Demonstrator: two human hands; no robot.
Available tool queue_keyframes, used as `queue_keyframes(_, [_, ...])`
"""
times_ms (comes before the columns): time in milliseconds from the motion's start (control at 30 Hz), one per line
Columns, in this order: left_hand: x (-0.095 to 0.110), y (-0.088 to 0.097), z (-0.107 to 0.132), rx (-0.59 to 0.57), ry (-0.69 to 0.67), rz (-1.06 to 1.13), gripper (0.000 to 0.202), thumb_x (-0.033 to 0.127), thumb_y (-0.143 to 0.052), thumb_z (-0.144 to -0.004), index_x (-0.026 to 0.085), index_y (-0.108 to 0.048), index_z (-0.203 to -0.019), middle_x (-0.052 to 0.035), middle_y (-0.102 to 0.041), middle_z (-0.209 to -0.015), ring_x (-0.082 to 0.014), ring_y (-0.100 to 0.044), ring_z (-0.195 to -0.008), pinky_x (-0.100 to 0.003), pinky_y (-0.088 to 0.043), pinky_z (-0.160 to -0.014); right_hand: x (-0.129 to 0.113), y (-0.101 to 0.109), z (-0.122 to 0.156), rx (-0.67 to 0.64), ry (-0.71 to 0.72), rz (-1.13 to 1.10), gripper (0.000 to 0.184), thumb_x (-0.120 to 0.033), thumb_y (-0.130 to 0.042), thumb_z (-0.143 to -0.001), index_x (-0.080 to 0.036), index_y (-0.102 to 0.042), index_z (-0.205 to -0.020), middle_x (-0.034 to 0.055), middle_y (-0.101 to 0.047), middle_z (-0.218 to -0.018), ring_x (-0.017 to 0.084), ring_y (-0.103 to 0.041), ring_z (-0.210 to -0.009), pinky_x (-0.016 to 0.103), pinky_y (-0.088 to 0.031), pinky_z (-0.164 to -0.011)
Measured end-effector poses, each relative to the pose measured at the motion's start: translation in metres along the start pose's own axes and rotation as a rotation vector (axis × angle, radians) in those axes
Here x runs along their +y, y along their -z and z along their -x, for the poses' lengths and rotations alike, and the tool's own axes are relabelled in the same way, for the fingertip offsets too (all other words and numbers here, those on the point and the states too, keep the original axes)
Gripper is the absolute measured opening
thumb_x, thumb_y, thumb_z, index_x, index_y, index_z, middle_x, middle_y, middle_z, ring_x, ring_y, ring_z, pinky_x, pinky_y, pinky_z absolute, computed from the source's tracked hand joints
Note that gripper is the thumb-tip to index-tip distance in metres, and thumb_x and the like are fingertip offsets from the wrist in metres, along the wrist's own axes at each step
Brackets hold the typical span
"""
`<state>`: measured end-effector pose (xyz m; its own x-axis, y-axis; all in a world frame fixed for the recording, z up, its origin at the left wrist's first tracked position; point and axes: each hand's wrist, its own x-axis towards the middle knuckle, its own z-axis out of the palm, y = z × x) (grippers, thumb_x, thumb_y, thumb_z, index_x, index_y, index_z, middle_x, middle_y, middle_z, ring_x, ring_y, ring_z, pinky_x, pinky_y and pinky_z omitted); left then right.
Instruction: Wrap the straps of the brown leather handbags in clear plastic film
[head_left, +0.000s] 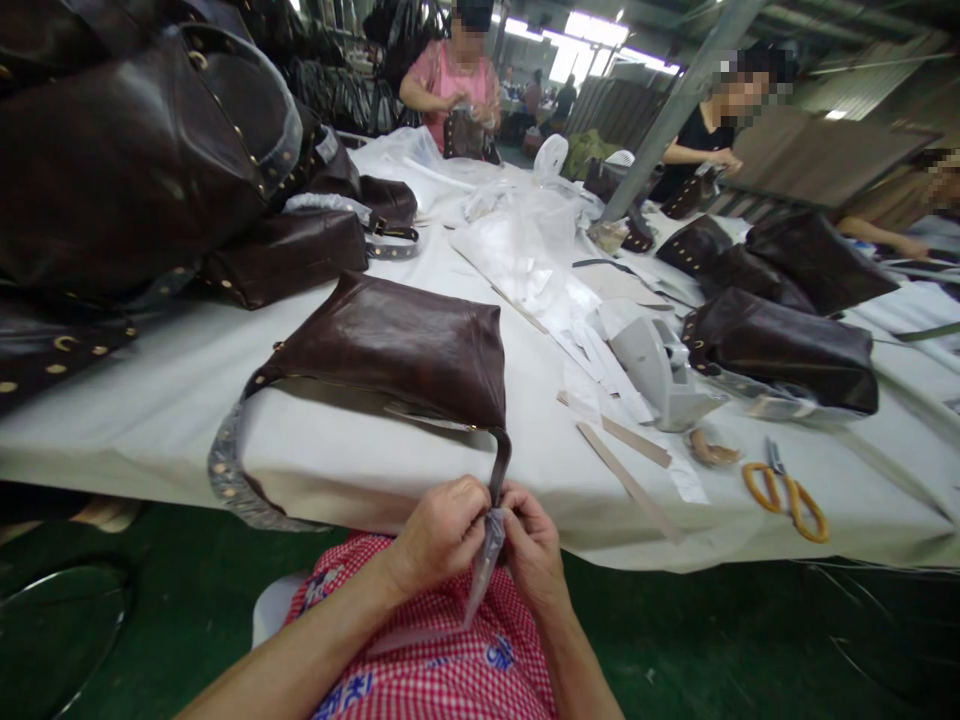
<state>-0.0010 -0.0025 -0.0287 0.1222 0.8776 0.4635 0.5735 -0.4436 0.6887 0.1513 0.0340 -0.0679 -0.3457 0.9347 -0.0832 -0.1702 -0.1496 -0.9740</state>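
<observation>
A dark brown leather bag (405, 350) lies on the white-covered table before me, its studded strap (232, 470) wrapped in clear plastic and hanging over the front edge at left. From the bag's right corner a short strap end (501, 460) runs down to my hands. My left hand (442, 530) pinches the strap end from the left. On its other side my right hand (532, 540) is closed at the same spot, fingertips on a clear plastic sleeve (486, 560) that hangs below over my checked apron. The fingers hide exactly how sleeve and strap meet.
More brown bags (135, 170) are piled at left, others (780, 350) at right. A grey tape dispenser (652, 370), orange-handled scissors (784, 490), cardboard strips (630, 480) and plastic sheets (525, 250) lie on the table. Co-workers (457, 90) handle bags across it, beside a slanted metal post (675, 110).
</observation>
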Motion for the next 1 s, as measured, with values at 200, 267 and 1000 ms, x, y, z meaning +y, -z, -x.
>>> queue_keyframes(200, [-0.003,0.007,-0.01,-0.043,0.128,0.179,0.012,0.009,-0.049,-0.076,0.019,-0.046,-0.07,-0.0008,-0.055,-0.07,-0.0135,-0.05,-0.065,-0.024,-0.039,-0.061,-0.006,0.004,-0.005,-0.067,-0.031,-0.023,0.022,-0.034,-0.068,-0.081,-0.019,-0.054,-0.072,-0.0001,-0.055,-0.08,0.014,-0.05,-0.072,0.023,-0.043,-0.066])
queue_keyframes(267, [-0.004,0.012,-0.014,-0.072,0.204,0.276,0.011,0.01,-0.051,-0.075,0.019,-0.048,-0.068,0.0,-0.055,-0.069,-0.0126,-0.05,-0.064,-0.023,-0.039,-0.061,-0.007,0.003,-0.007,-0.074,-0.052,-0.046,0.024,-0.037,-0.069,-0.08,-0.019,-0.054,-0.073,0.0002,-0.056,-0.08,0.014,-0.05,-0.071,0.023,-0.043,-0.064])
queue_keyframes(1000, [0.006,0.039,-0.008,-0.173,0.767,0.513,0.019,0.034,-0.062,-0.079,0.015,-0.062,-0.076,0.0002,-0.06,-0.068,-0.0132,-0.052,-0.063,-0.022,-0.039,-0.057,-0.042,-0.027,-0.012,-0.055,0.23,0.456,0.016,-0.018,-0.053,-0.086,-0.021,-0.054,-0.069,-0.0014,-0.055,-0.069,0.014,-0.051,-0.067,0.026,-0.038,-0.065])
